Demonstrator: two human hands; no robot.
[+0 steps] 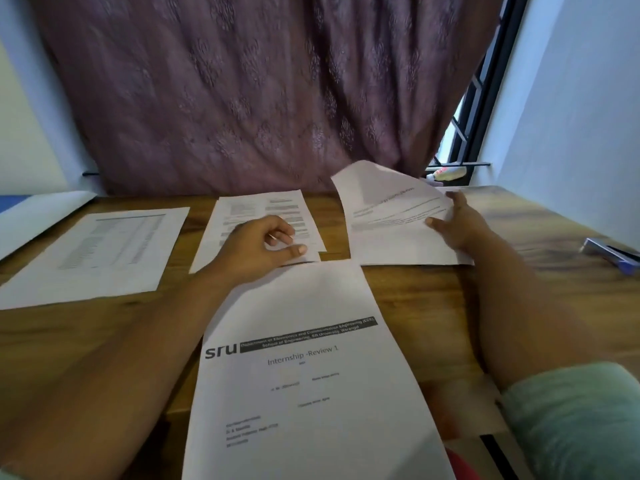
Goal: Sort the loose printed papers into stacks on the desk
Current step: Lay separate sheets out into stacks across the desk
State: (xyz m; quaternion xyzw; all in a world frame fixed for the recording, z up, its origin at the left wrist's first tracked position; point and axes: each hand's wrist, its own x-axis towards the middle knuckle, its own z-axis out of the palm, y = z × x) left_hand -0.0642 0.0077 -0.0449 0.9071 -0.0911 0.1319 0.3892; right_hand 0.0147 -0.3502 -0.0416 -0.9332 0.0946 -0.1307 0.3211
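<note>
- Sorting looks partly done: three groups of printed papers already lie across the far half of the wooden desk (415,299), and one batch nearest the person is not yet dealt out.
- Toward the far left edge lies a table-printed sheet (100,251), flat and apart from the others.
- At the far middle sits a text-page stack (258,211); the left hand (256,247) rests on its near end, fingers loosely curled, thumb and forefinger close together as if pinching a page edge, though the grip is unclear.
- Toward the far right, the right hand (457,223) holds a curling sheet (391,209) at its right edge, thumb on top, over pages already lying there.
- Along the near edge lies the "Internship - Review 1" cover page (298,375), overlapping the middle stack's near corner; how many pages lie beneath it cannot be told.
- A blue pen (609,254) lies by the right edge.
</note>
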